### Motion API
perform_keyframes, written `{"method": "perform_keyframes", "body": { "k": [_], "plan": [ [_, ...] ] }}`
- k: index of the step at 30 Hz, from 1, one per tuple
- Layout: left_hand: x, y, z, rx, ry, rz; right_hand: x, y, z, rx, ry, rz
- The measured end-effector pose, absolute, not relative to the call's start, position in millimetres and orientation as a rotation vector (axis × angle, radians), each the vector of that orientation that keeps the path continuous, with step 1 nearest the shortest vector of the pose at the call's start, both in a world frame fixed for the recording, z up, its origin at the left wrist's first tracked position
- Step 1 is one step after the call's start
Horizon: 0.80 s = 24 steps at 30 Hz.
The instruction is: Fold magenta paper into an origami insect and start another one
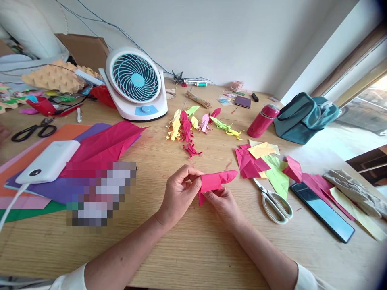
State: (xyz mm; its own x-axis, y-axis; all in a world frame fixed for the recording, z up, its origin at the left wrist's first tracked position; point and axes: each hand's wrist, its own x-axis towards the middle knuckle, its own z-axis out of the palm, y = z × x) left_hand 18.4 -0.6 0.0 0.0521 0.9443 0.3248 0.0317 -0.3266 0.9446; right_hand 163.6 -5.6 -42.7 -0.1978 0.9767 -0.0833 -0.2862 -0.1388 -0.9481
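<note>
A folded pink-red paper piece (211, 182) is held above the wooden table, with one rounded end pointing right and a pointed flap hanging down. My left hand (180, 189) pinches its left edge between thumb and fingers. Under its lower middle, my right hand (225, 203) grips it with the thumb near the hanging flap. Several folded paper figures in red, yellow, green and pink (186, 127) lie beyond my hands. White-handled scissors (276, 205) rest to the right of my right hand, beside loose red, green and yellow paper pieces (251, 161).
At left are colored sheets (99, 143), a white power bank (50, 161), black scissors (34, 131) and a blurred-out object. A fan (136, 80) stands behind. On the right are a phone (323, 211), a red bottle (263, 121) and a teal bag (304, 119).
</note>
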Motion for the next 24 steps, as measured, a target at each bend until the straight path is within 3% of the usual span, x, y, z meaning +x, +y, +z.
{"method": "perform_keyframes", "body": {
  "k": [24],
  "plan": [
    [15.6, 4.4, -7.7, 1.409, 0.929, 1.343, 165.0, -5.5, -50.5, -0.981, -1.078, 1.439]
  ]
}}
